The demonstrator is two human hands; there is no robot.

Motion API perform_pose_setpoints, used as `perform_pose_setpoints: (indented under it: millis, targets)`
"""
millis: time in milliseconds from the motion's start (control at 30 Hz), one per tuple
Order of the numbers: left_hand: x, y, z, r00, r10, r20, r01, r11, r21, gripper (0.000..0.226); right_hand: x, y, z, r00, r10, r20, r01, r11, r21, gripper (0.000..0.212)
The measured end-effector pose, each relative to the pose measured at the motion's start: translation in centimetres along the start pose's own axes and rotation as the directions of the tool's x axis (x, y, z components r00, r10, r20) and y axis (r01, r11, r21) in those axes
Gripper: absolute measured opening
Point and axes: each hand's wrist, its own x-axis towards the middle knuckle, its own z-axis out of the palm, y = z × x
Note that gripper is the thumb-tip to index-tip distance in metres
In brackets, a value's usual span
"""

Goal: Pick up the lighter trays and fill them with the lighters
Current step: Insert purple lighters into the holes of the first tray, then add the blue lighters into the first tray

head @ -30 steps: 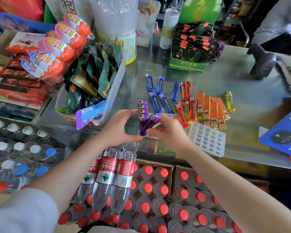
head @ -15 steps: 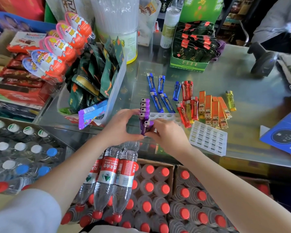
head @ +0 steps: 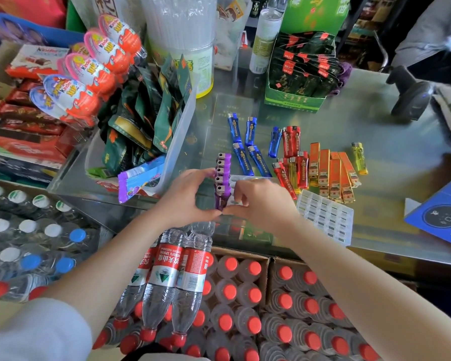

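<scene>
Purple lighters [head: 223,175] stand rowed in the lighter tray [head: 245,179] at frame centre; your left hand [head: 185,196] cups them, your right hand's [head: 261,201] fingers [head: 228,210] pinching the nearest.

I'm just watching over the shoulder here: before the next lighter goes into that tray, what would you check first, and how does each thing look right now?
1. Purple lighters standing upright in one row in the tray: ok.
2. Nearest purple lighter pushed fully down: cannot tell, the hands hide its base.
3. Tray held steady by the left hand: cannot tell, the contact is hidden.
4. Right hand free for the next lighter: not ok, its fingers are at the row's front end.
5. Empty slots left in the tray: ok, holes show beside the row.
6. More lighters in reach: ok, blue lighters lie just beyond.
</scene>
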Motion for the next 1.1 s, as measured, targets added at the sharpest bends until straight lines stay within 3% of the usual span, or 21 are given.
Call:
perform_pose_setpoints:
  millis: [67, 100, 167, 233, 333, 567, 667, 867, 1100]
  targets:
    - [0.0, 0.1, 0.0, 1.0, 0.009, -0.001, -0.009, 1.0, -0.012, 0.084, 0.7, 1.2, -1.2, 0.996, -0.034, 0.077, 0.032, 0.999, 0.032, 0.03]
    - [0.0, 0.1, -0.1, 1.0, 0.012, 0.0, -0.012, 1.0, -0.018, 0.082, 1.1, 1.9, -1.6, 0.998, -0.027, 0.05, 0.024, 0.997, 0.076, 0.023]
    - [0.1, 0.2, -0.2, 1.0, 0.016, 0.009, -0.016, 0.999, -0.027, 0.077, 2.1, 3.2, -1.9, 0.99, 0.086, -0.11, -0.068, 0.986, 0.154, 0.013]
    - [0.2, 0.1, -0.2, 1.0, 0.018, 0.019, -0.017, 0.999, -0.038, 0.074, 3.1, 4.0, -1.8, 0.948, 0.25, -0.196, -0.218, 0.961, 0.168, 0.019]
    - [0.2, 0.0, -0.2, 0.999, 0.003, 0.037, -0.001, 0.999, -0.041, 0.077, 4.6, 4.4, -1.4, 0.919, 0.36, -0.159, -0.344, 0.932, 0.116, 0.026]
    - [0.2, -0.2, -0.3, 0.999, -0.018, 0.047, 0.019, 0.999, -0.032, 0.087, 6.8, 3.8, -0.7, 0.888, 0.452, -0.086, -0.452, 0.892, 0.021, 0.009]
    - [0.2, -0.2, -0.3, 0.999, -0.016, 0.046, 0.018, 0.999, -0.034, 0.089, 6.7, 3.6, -0.6, 0.903, 0.422, -0.076, -0.42, 0.906, 0.048, 0.013]
    - [0.0, 0.3, -0.4, 0.999, -0.008, 0.031, 0.009, 1.0, -0.029, 0.088, 4.8, 3.2, -1.6, 0.917, 0.358, -0.178, -0.228, 0.835, 0.501, 0.024]
    - [0.1, 0.3, -0.4, 1.0, 0.002, 0.006, -0.002, 0.999, -0.044, 0.082, 2.5, 1.7, -0.8, 0.924, 0.274, -0.265, -0.03, 0.744, 0.667, 0.013]
